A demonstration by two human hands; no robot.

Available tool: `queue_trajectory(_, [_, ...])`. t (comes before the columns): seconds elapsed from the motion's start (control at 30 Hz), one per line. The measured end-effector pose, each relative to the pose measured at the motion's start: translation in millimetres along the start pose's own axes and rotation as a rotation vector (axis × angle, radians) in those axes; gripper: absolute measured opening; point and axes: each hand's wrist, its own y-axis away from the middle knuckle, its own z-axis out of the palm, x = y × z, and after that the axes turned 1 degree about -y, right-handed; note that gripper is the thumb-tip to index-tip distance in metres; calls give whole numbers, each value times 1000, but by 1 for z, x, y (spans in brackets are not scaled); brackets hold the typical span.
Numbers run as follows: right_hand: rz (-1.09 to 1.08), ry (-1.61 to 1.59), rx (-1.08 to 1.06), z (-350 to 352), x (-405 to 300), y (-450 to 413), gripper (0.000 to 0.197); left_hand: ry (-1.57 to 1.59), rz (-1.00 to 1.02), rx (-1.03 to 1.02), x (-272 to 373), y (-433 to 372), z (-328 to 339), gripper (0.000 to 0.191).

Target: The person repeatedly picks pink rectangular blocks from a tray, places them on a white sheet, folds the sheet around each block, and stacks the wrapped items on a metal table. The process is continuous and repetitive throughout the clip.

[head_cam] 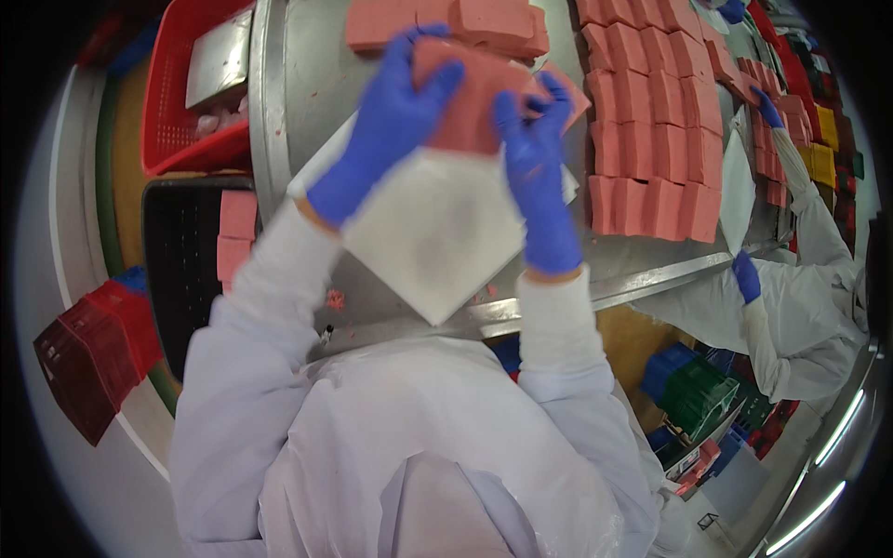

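Between my blue-gloved hands is a pink block (467, 101), slightly blurred, that looks like pressed meat. My left hand (401, 111) grips its left side, thumb over the near face. At its right edge, my right hand (537, 153) has bent fingers against the block; their exact hold is partly hidden. Below the block lies a white sheet (439, 237), turned cornerwise, its near corner pointing at me. Another pink block (568, 97) shows partly behind my right fingers. More pink blocks (446, 21) rest just beyond my hands on the metal table (314, 70).
Rows of pink blocks (652, 125) cover the table's right side. A red basket (157, 132) holding a metal box and a black crate (174, 272) with pink blocks stand left. At right, a co-worker's gloved hands (746, 277) are near a white sheet (736, 181). Pink crumbs (335, 300) lie near the edge.
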Motion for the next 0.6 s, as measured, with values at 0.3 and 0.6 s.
queue_trajectory(0.3, [-842, 910, -1141, -28, 69, 110, 31, -487, -116, 60, -32, 45, -57, 49])
queue_trajectory(0.6, [-61, 691, -197, -1, 110, -16, 30, -814, -146, -382, -37, 35, 15, 37])
